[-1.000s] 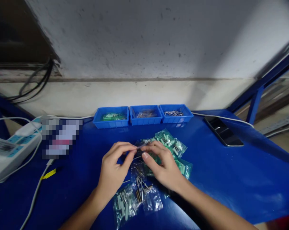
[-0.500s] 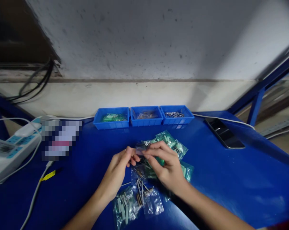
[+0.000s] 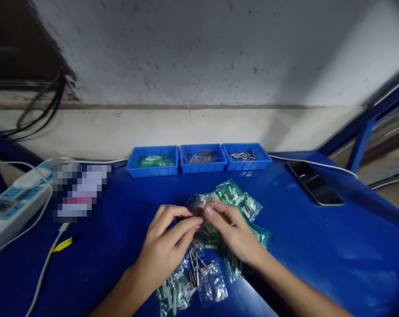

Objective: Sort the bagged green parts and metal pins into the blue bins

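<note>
Both hands meet over a heap of small clear plastic bags [image 3: 239,200] of green and metal parts on the blue table [image 3: 318,246]. My left hand [image 3: 168,242] and my right hand [image 3: 230,231] pinch one small clear bag [image 3: 197,207] between their fingertips, just above the heap. More bags with metal pins [image 3: 196,275] lie below the hands, near the front edge.
Three blue bins stand in a row at the back: one with green parts [image 3: 153,161], one with brownish parts [image 3: 202,157], one with metal pins [image 3: 245,156]. A black phone [image 3: 315,188] lies at the right. A white power strip [image 3: 11,207] and cables lie at the left.
The hands have stayed on the small bag and shifted slightly; the left fingers have curled closer to the right fingertips. The camera has drifted a little.
</note>
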The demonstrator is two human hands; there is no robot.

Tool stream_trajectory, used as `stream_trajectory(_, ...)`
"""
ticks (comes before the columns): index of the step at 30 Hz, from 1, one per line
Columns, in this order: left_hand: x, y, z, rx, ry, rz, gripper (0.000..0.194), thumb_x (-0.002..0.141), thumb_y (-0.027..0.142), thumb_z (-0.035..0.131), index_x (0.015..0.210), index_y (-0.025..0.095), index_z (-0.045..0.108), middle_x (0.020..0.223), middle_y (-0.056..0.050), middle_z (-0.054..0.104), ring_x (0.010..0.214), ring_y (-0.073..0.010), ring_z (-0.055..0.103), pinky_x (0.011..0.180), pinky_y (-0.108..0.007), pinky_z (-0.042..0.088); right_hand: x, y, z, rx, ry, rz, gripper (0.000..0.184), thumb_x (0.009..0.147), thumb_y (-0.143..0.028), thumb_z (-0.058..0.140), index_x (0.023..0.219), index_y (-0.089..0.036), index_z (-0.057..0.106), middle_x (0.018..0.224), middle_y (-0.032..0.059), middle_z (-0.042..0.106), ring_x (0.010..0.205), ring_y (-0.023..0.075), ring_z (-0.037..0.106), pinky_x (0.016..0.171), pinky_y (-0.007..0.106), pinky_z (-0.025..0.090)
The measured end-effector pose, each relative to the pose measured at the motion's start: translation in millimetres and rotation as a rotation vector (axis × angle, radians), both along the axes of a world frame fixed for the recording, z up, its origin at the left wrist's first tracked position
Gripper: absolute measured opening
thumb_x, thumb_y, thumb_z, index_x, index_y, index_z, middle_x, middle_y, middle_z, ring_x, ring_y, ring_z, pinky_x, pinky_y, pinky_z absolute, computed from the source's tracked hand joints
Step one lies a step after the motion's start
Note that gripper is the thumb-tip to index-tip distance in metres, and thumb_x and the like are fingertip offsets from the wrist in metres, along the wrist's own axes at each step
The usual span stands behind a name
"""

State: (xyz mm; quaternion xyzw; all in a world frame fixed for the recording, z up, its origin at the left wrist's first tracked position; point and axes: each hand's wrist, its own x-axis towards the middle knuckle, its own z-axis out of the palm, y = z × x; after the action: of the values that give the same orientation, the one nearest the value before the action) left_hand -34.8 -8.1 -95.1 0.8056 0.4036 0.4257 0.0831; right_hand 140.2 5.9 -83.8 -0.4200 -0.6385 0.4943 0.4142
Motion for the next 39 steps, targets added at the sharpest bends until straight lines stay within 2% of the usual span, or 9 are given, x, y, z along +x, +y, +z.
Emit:
stream_trajectory(5,3,0,-1.9,-0.225,0.021,-0.029,0.02,0.084,0.015,0.058,0.101,0.024,0.061,0.1,-0.003,0.058,0.096,-0.0179,0.053,0.083,-0.031,0.045,-1,1,-8.2,0.169,-0.071,-0.136,0.019,0.089,-0.026,0.052,0.097,-0.023,0.07,0.081,0.0033,0.062,0.076,0.015,0.058,0.069,0.031,0.048)
stream_trajectory(11,1,3,-0.2,-0.583,-0.117,-0.042,0.021,0.093,0.03,0.043,0.109,0.025,0.055,0.1,-0.003,0.062,0.09,-0.0171,0.06,0.073,-0.028,0.048,3,-8,-6.3,0.648,-0.227,-0.103,0.035,0.083,-0.006,0.05,0.108,-0.026,0.064,0.087,0.0041,0.061,0.079,0.0166,0.056,0.067,0.033,0.048)
stream_trajectory(15,3,1,0.4,-0.546,-0.017,-0.08,0.02,0.09,0.029,0.047,0.107,0.024,0.055,0.099,-0.003,0.062,0.088,-0.0178,0.059,0.076,-0.03,0.048,9,-9,5.0,0.786,-0.328,-0.197,0.041,0.08,-0.004,0.053,0.112,-0.03,0.059,0.089,0.0026,0.062,0.081,0.0188,0.056,0.07,0.036,0.048)
stream_trajectory(21,-4,12,-7.7,-0.346,0.116,0.054,0.016,0.09,0.028,0.046,0.097,0.021,0.06,0.092,-0.004,0.061,0.09,-0.0199,0.056,0.082,-0.036,0.044,26,43,46.4,1.161,-0.397,-0.686,0.034,0.082,-0.009,0.054,0.108,-0.031,0.06,0.088,0.0034,0.06,0.084,0.0207,0.054,0.078,0.04,0.041)
stream_trajectory(26,-9,21,-16.6,-0.29,0.276,0.231,0.028,0.091,0.037,0.044,0.107,0.019,0.059,0.104,-0.007,0.061,0.097,-0.0246,0.052,0.084,-0.041,0.042,25,77,35.6,0.887,-0.804,-0.48,0.029,0.085,-0.026,0.055,0.114,-0.022,0.062,0.11,0.0119,0.058,0.114,0.0332,0.041,0.088,0.052,0.038)
stream_trajectory(29,-4,22,-19.4,-0.261,0.37,0.327,0.041,0.088,0.046,0.047,0.117,0.018,0.056,0.118,-0.01,0.057,0.107,-0.03,0.047,0.083,-0.045,0.04,18,61,7.3,0.742,-0.9,-0.35,0.034,0.085,-0.034,0.055,0.115,-0.018,0.062,0.118,0.0158,0.053,0.12,0.0375,0.034,0.088,0.055,0.039)
stream_trajectory(32,1,21,-19.6,-0.263,0.425,0.336,0.028,0.085,0.037,0.053,0.106,0.02,0.06,0.114,-0.008,0.06,0.105,-0.0293,0.049,0.081,-0.042,0.039,7,31,-12.1,0.651,-0.864,-0.258,0.032,0.087,-0.035,0.052,0.11,-0.016,0.064,0.113,0.016,0.054,0.118,0.0352,0.037,0.089,0.053,0.04)
stream_trajectory(36,2,18,-16.2,-0.303,0.459,0.324,0.011,0.08,0.016,0.053,0.087,0.02,0.06,0.095,-0.005,0.065,0.094,-0.0255,0.051,0.076,-0.038,0.038,-9,3,-16.1,0.62,-0.789,-0.096,0.03,0.087,-0.034,0.052,0.11,-0.02,0.063,0.112,0.013,0.054,0.118,0.0321,0.037,0.093,0.05,0.039)
stream_trajectory(39,0,17,-15.2,-0.326,0.453,0.327,0.019,0.081,0.017,0.052,0.098,0.02,0.06,0.099,-0.006,0.065,0.095,-0.026,0.051,0.076,-0.038,0.038,-15,0,-16.7,0.601,-0.796,-0.067,0.031,0.088,-0.035,0.051,0.114,-0.02,0.06,0.114,0.0125,0.054,0.119,0.0313,0.036,0.093,0.048,0.038)
